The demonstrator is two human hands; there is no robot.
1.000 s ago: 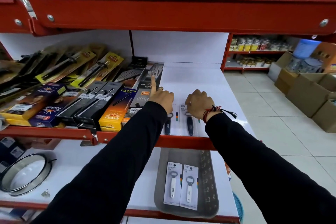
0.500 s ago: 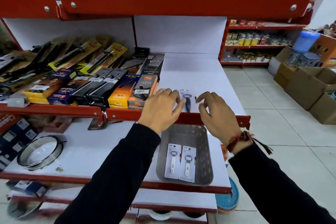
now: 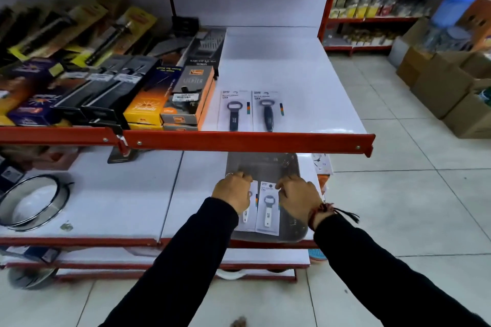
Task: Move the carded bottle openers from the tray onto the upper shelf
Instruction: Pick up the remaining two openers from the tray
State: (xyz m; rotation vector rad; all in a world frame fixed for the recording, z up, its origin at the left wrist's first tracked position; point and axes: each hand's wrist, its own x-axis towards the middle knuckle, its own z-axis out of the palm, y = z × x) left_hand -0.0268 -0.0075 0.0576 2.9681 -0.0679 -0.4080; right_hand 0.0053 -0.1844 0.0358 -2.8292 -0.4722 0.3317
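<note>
Two dark-handled carded bottle openers (image 3: 233, 111) (image 3: 267, 111) lie side by side at the front of the white upper shelf (image 3: 305, 87). Below it, a grey tray (image 3: 265, 164) on the lower shelf holds two white-handled carded openers lying flat. My left hand (image 3: 233, 191) covers the top of the left card (image 3: 247, 218), fingers curled at its upper edge. The fingers of my right hand (image 3: 297, 194) pinch the upper right corner of the right card (image 3: 268, 210).
Boxed lighters and graters (image 3: 186, 93) fill the upper shelf's left part. Its red front lip (image 3: 239, 141) overhangs the tray's far end. A metal ring (image 3: 32, 202) lies on the lower shelf at left. Cardboard boxes (image 3: 446, 87) stand on the tiled floor at right.
Both hands left the two dark-handled openers on the upper shelf and came down to the tray, onto the two white-handled cards. My view tilted downward.
</note>
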